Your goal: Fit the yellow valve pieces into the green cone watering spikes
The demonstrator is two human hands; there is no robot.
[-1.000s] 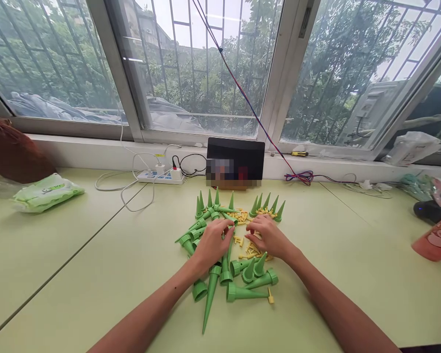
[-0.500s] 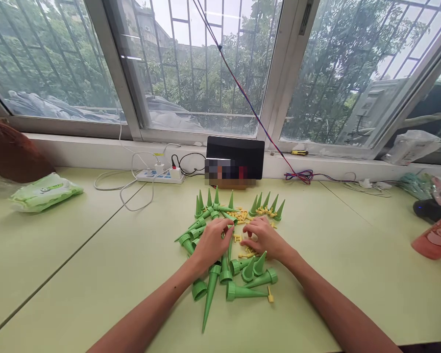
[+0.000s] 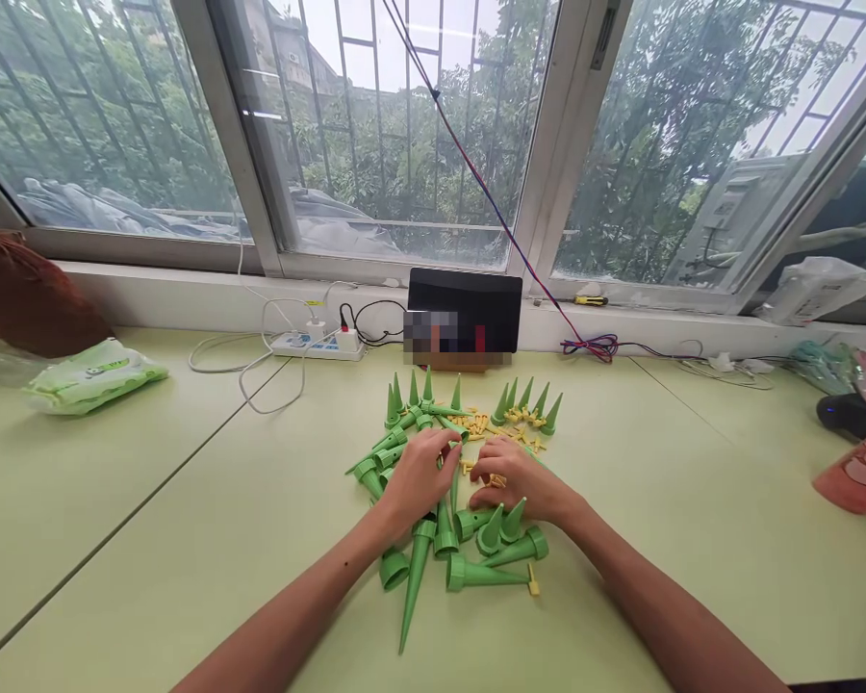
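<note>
My left hand [image 3: 424, 472] is closed, thumb and fingers pinched together over the pile. A green watering spike [image 3: 454, 484] extends down from its fingertips, its upper part hidden by the fingers. Across from it, my right hand [image 3: 523, 478] is low over the table, fingers curled and apart from the thumb. Small yellow plastic valves [image 3: 496, 481] lie in that gap; I see none clearly gripped. Around both hands lie several more green spikes, such as a long one [image 3: 417, 577] with its tip toward me. Another spike [image 3: 487, 575] has a yellow valve [image 3: 533, 581] at its tip.
Spikes stand upright in a row [image 3: 526, 404] at the back right, beside loose yellow valves [image 3: 472, 422]. Behind are a dark tablet [image 3: 466, 308] and a power strip [image 3: 318, 345] with cables. A wipes pack [image 3: 97, 377] is left; a pink cup [image 3: 858, 472] is right.
My right hand has dropped slightly toward me, its fingers now around the yellow valves. My left hand keeps its pinch in nearly the same place. The whole view has shifted slightly.
</note>
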